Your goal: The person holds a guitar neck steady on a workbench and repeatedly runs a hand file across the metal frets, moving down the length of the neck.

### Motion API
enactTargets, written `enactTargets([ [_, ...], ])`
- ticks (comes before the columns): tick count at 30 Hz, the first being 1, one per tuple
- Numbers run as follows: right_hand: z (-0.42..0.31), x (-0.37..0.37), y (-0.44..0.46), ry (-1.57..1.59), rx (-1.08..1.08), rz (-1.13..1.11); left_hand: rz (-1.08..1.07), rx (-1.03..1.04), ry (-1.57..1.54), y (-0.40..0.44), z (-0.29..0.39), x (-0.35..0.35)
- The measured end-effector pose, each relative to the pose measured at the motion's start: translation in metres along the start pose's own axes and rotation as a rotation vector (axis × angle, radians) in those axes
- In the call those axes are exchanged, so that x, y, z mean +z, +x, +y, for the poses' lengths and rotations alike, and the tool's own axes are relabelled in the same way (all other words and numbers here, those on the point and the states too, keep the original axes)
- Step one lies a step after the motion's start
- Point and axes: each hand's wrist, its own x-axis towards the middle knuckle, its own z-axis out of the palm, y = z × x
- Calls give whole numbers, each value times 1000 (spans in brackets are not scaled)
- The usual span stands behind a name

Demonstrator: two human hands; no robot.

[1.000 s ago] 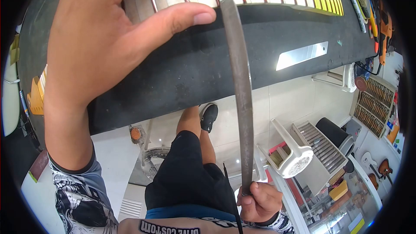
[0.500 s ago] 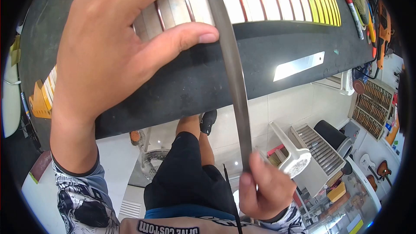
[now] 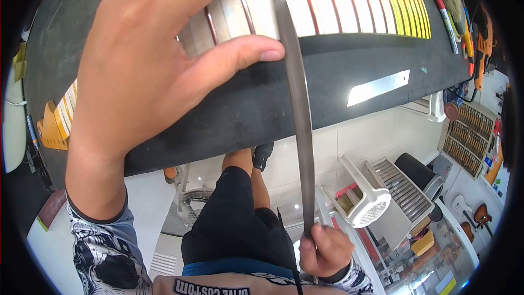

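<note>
A guitar neck lies across the dark bench, its fretboard covered in pale tape between the frets, with yellow strips at the right end. My left hand is closed over the neck, fingers across the far side and thumb along the near edge. In my right hand, low near my body, is the handle end of a long, narrow metal file. The file's far end rests across the fretboard beside my left thumb. At the left, the yellowish wooden headstock shows past my wrist.
On the dark bench top lies a shiny metal blade. A red-capped marker and other tools sit at the right end. Below stand a white stool and a drawer unit. A thin black cord hangs before me.
My right hand has drawn the file back toward my body, so its tip now shows on the fretboard. My left hand keeps its hold; it and the neck appear slightly lower in view.
</note>
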Motion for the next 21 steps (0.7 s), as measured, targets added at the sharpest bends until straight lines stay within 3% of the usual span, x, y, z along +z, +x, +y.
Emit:
enactTargets([
  [4, -10, -1, 3, -82, 61, -11, 5, -6, -10, 0, 0, 1],
  [9, -24, 9, 130, -116, 1, 16, 7, -37, -24, 0, 1, 0],
  [12, -24, 15, 164, 151, 137, 71, 11, -17, -19, 0, 0, 0],
  [18, -5, -6, 90, 534, 313, 70, 32, 54, 8, -2, -4, 3],
  [21, 4, -13, 44, 570, 318, 37, 27, 54, 0, -2, -2, 3],
])
